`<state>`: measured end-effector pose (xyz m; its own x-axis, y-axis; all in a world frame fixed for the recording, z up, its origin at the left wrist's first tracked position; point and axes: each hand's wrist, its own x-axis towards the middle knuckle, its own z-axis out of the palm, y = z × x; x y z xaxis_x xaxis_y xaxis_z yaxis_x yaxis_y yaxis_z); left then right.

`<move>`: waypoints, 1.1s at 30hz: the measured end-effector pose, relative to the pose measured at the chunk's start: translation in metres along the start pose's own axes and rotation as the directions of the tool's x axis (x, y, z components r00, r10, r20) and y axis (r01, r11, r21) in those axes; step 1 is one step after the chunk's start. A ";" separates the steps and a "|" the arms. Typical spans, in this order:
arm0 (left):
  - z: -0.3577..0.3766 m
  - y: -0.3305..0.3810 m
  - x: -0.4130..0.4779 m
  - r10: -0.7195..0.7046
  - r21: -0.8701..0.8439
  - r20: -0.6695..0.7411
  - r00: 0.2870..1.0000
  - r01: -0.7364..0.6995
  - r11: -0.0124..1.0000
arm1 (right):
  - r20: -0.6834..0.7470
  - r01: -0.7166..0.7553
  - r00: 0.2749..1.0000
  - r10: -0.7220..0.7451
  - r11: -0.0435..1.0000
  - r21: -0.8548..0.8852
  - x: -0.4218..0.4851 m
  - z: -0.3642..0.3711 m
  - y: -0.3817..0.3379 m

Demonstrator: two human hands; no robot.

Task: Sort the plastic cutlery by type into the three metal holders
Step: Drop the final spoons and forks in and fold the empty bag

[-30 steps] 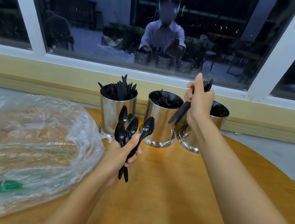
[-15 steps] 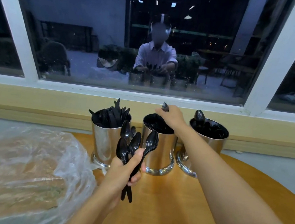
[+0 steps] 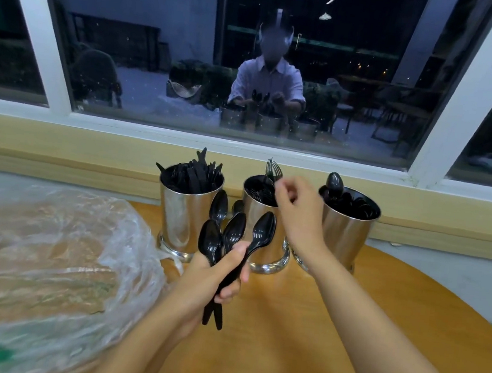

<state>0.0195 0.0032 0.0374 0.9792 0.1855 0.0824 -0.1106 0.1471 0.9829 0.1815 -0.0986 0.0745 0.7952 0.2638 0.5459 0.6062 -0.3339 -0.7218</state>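
Observation:
Three shiny metal holders stand in a row at the table's far edge. The left holder (image 3: 182, 212) is full of black knives, the middle holder (image 3: 265, 250) has black forks, and the right holder (image 3: 344, 231) has black spoons. My left hand (image 3: 210, 277) grips a bunch of several black spoons (image 3: 234, 234) by their handles, bowls up, in front of the left and middle holders. My right hand (image 3: 295, 210) hovers at the middle holder's rim with loosely curled fingers and holds nothing. A fork (image 3: 272, 169) sticks up from that holder just beside its fingertips.
A crumpled clear plastic bag (image 3: 46, 255) covers the left part of the round wooden table (image 3: 299, 330). A yellow ledge and a dark window run right behind the holders. The glass reflects a person and the holders.
My right hand carried a fork from beside the right holder to the middle holder, lowered it in and let go. My left hand kept its bunch of spoons.

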 end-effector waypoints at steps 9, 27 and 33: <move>0.004 -0.003 -0.027 -0.075 -0.074 0.099 0.992 0.083 0.994 | 0.665 -0.734 0.665 0.340 0.136 0.665 -0.033 0.024 -0.032; 0.018 -0.032 -0.030 -0.109 0.078 -0.006 0.994 0.109 0.991 | 0.427 -0.399 0.883 0.196 0.793 0.460 -0.113 -0.022 -0.012; 0.042 -0.047 -0.019 -0.082 0.304 -0.030 0.996 0.087 0.949 | 0.439 -0.058 0.896 -0.071 0.960 0.273 -0.109 -0.028 -0.019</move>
<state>0.0136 -0.0479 -0.0033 0.9794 0.2020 -0.0034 0.0324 -0.1401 0.9896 0.0832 -0.1467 0.0407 0.6657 0.6572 0.3534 0.5340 -0.0887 -0.8408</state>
